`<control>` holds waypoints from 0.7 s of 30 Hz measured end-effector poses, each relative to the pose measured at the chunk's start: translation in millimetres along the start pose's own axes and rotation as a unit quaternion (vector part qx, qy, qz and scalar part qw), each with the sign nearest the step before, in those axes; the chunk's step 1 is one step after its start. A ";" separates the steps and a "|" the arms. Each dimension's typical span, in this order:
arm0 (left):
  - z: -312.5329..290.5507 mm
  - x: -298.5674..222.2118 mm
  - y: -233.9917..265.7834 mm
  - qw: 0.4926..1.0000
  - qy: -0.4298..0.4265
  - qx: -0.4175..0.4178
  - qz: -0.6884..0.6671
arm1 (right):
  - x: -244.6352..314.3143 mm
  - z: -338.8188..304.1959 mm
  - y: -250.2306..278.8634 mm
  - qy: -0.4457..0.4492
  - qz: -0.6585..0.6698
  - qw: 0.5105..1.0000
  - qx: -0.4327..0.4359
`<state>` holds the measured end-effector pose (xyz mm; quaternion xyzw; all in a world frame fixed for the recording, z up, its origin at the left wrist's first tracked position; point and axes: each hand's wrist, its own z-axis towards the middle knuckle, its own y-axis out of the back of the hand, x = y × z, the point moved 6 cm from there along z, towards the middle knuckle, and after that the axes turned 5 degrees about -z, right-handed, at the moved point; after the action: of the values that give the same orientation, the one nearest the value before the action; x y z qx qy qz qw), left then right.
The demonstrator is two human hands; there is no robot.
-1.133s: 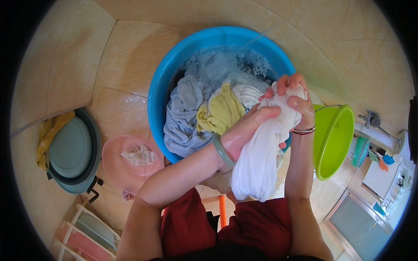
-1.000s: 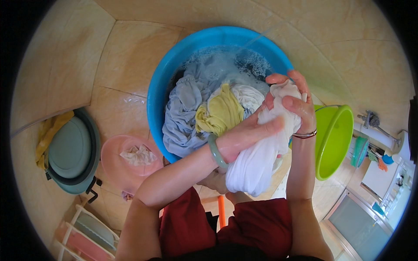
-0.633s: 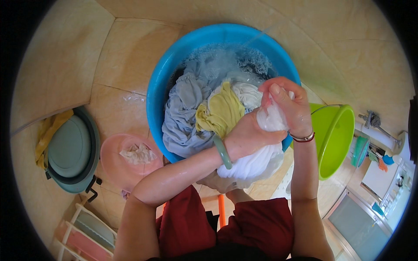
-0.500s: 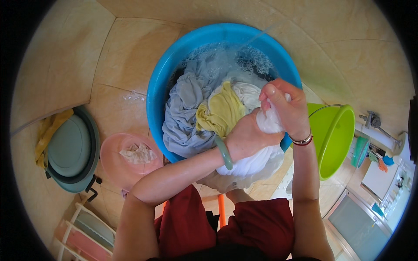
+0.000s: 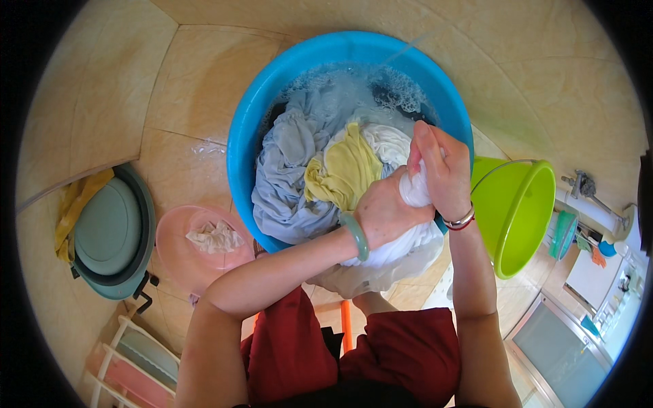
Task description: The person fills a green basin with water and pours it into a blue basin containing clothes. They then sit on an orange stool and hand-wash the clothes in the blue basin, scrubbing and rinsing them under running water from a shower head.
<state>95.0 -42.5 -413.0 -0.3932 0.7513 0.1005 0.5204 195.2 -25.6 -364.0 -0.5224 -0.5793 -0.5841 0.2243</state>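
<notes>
A wet white cloth (image 5: 413, 190) is bunched and twisted between my two closed hands, over the near right side of a large blue tub (image 5: 246, 139). My left hand (image 5: 391, 207), with a green bangle at the wrist, grips its lower part. Just above and to the right, my right hand (image 5: 445, 173) is wrapped around the upper part. More white fabric (image 5: 391, 251) hangs below my left hand at the tub's near rim. In the tub lie a yellow cloth (image 5: 350, 166), pale blue-grey fabric (image 5: 289, 177) and sudsy water (image 5: 401, 88).
A lime-green bucket (image 5: 524, 217) stands tilted right of the tub. On the left are a pink basin (image 5: 173, 248) holding a crumpled pale cloth (image 5: 216, 238), and a stack of grey-green basins (image 5: 109, 217) with a yellow cloth (image 5: 78, 204). A white rack (image 5: 112, 353) stands lower left.
My right hand has turned and closed further around the white cloth, so less of it shows between my hands. My left hand keeps its grip, shifted very slightly.
</notes>
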 end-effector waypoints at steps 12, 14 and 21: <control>7.5 13.1 1.8 0.998 -0.029 -0.041 0.037 | -13.3 5.1 -6.5 0.010 -0.021 1.000 -0.021; 9.0 17.6 1.5 0.998 -0.029 -0.047 0.030 | -17.1 6.5 -9.0 0.012 -0.024 0.999 -0.024; 18.1 39.0 3.0 0.990 -0.002 -0.031 -0.137 | -47.6 13.8 -9.6 -0.047 0.167 0.985 -0.003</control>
<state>99.8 -49.3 -455.2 -0.5086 0.6859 0.0522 0.5179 208.6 -27.2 -412.7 -0.6393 -0.4922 -0.5147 0.2900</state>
